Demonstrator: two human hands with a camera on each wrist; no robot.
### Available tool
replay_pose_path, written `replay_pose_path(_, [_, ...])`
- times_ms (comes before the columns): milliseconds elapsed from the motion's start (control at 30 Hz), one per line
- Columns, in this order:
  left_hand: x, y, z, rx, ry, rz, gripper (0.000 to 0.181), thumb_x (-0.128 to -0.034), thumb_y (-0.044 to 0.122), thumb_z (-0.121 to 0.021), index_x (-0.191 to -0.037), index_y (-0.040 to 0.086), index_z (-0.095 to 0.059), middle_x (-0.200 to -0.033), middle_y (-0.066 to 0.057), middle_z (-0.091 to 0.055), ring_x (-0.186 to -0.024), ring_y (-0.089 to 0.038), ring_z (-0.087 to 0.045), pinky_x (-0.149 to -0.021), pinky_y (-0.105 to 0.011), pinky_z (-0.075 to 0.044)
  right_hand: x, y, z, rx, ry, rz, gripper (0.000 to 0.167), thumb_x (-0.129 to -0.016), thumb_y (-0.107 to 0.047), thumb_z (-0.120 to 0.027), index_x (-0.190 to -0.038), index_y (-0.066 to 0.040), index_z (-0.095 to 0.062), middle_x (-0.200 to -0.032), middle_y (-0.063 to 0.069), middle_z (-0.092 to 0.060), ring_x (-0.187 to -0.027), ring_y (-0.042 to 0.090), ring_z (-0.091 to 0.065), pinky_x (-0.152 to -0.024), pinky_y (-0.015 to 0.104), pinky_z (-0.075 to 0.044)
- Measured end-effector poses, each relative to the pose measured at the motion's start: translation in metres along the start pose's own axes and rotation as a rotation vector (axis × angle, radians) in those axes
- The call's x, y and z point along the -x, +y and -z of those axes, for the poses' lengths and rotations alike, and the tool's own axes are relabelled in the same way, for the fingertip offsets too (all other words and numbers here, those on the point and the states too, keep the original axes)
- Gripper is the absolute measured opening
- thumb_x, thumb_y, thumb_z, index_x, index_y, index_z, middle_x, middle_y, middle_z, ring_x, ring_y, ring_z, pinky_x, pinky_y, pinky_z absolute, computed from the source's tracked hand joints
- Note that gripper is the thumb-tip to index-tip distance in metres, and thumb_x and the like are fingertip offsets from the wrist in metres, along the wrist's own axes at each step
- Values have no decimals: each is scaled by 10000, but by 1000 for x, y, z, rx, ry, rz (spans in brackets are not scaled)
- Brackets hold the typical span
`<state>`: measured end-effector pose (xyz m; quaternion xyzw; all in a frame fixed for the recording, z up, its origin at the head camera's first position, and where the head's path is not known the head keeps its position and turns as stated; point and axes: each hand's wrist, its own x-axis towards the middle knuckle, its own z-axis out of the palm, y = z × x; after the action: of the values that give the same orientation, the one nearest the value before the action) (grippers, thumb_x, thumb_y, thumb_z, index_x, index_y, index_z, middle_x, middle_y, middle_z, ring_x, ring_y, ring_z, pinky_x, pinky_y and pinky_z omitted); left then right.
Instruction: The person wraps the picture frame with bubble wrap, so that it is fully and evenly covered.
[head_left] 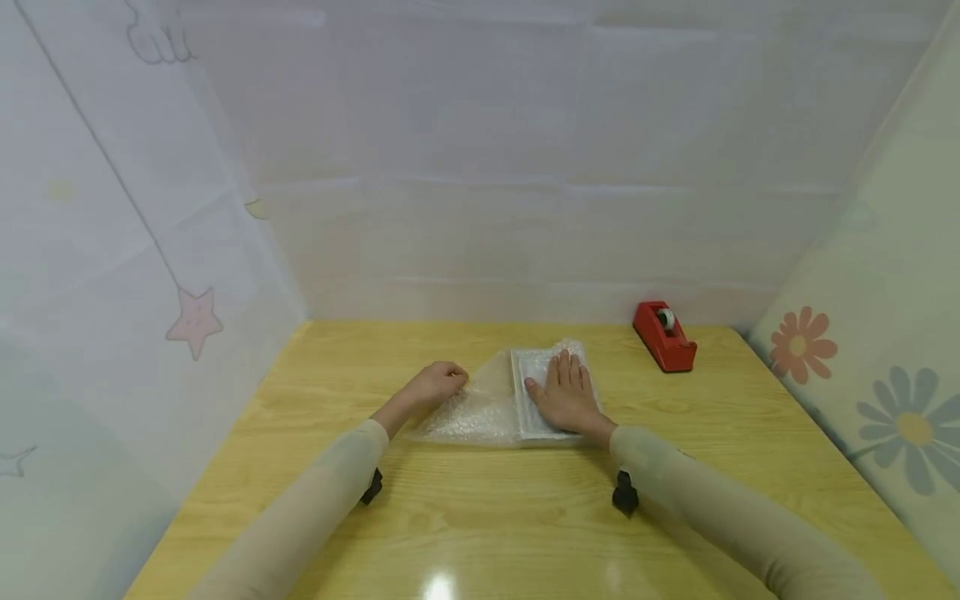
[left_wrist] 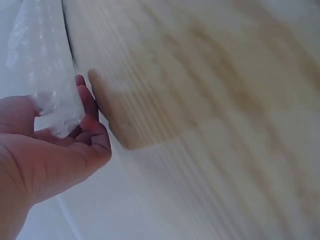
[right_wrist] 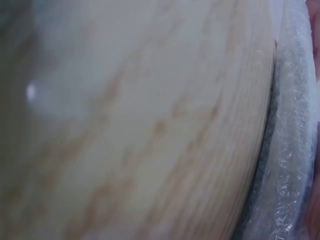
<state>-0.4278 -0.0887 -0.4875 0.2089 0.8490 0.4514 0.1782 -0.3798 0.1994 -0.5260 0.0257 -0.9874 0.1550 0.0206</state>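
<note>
A sheet of bubble wrap point(head_left: 480, 414) lies on the table, partly around a flat rectangular object with a pale frame-like edge point(head_left: 517, 392); its exact kind is hard to tell through the wrap. My left hand point(head_left: 433, 385) pinches the sheet's left corner and lifts it off the table. In the left wrist view the bubble wrap point(left_wrist: 50, 75) hangs between thumb and curled fingers. My right hand point(head_left: 564, 397) rests flat on the wrapped object, fingers spread and straight. The right wrist view shows the wrapped edge point(right_wrist: 285, 165), with only a sliver of the hand beside it.
A red tape dispenser point(head_left: 666, 337) with a roll of tape stands at the back right of the wooden table point(head_left: 480, 517). Patterned cloth walls point(head_left: 480, 208) enclose the table's back and both sides.
</note>
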Motion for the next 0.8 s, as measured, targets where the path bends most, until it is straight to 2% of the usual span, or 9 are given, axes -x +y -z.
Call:
replay_pose_path(133, [8, -5, 4, -57, -74, -32, 331, -1093, 282, -492, -1045, 17, -685, -805, -65, -575, -634, -150, -439, -611, -335, -428, 1, 0, -2, -11, -2, -8, 1019, -987, -750, -123, -1591, 64, -14, -1649, 237, 136, -1496, 394, 176, -1162, 507, 145])
replay_pose_path(233, [12, -5, 7, -76, -146, -42, 357, -1080, 303, -524, -826, 66, -606, -680, -29, -492, -557, -139, -366, -559, -317, -381, 3, -3, 0, -12, -11, -28, 1034, -966, -772, -79, -1595, 46, -3, -1651, 219, 147, -1498, 380, 181, -1161, 490, 154])
replay_pose_path(300, [15, -4, 9, -80, -194, -27, 415, -1065, 332, -552, -720, 104, -519, -632, 8, -435, -537, -124, -340, -551, -311, -363, 5, -6, 3, -18, -18, -38, 1019, -975, -757, -72, -1595, 49, -3, -1651, 222, 149, -1497, 382, 184, -1158, 495, 158])
replay_pose_path(433, [18, 0, 17, -68, -271, 36, 472, -1027, 417, -601, -655, 143, -506, -616, 28, -423, -543, -126, -361, -607, -330, -401, 7, -10, 12, -49, -24, -50, 954, -1014, -699, -80, -1596, 54, -14, -1653, 228, 136, -1498, 385, 177, -1161, 505, 149])
replay_pose_path(500, [19, 1, 20, -61, -295, 61, 432, -1011, 455, -612, -712, 143, -599, -695, 39, -509, -618, -116, -447, -707, -344, -457, 10, -12, 17, -75, -25, -39, 898, -1047, -640, -100, -1592, 71, -31, -1651, 244, 117, -1499, 403, 160, -1163, 531, 131])
replay_pose_path(567, [21, 2, 22, -42, -316, 74, 424, -1005, 470, -615, -811, 96, -661, -794, -27, -577, -715, -167, -511, -819, -397, -474, 11, -11, 20, -81, -33, -30, 824, -1079, -567, -135, -1592, 71, -43, -1653, 249, 100, -1503, 411, 140, -1169, 541, 107])
replay_pose_path(633, [23, 4, 22, -5, -312, 71, 408, -1008, 468, -612, -993, 74, -717, -1011, -53, -649, -936, -211, -595, -953, -458, -454, 13, -11, 22, -72, -40, -12, 760, -1100, -487, -189, -1589, 78, -50, -1651, 258, 87, -1505, 418, 120, -1173, 549, 83])
replay_pose_path(700, [24, 5, 21, 50, -304, 60, 447, -1018, 464, -600, -1184, 62, -702, -1230, -79, -636, -1183, -270, -564, -1056, -504, -392, 13, -10, 22, -61, -43, 7, 729, -1105, -425, -249, -1586, 87, -55, -1648, 272, 83, -1504, 430, 112, -1173, 559, 73])
replay_pose_path(800, [23, 10, 15, 170, -294, 30, 493, -1036, 439, -576, -1337, 53, -634, -1374, -118, -584, -1337, -335, -478, -1105, -531, -344, 13, -10, 21, -43, -44, 18, 730, -1100, -401, -293, -1585, 90, -55, -1646, 275, 87, -1503, 432, 113, -1173, 557, 75])
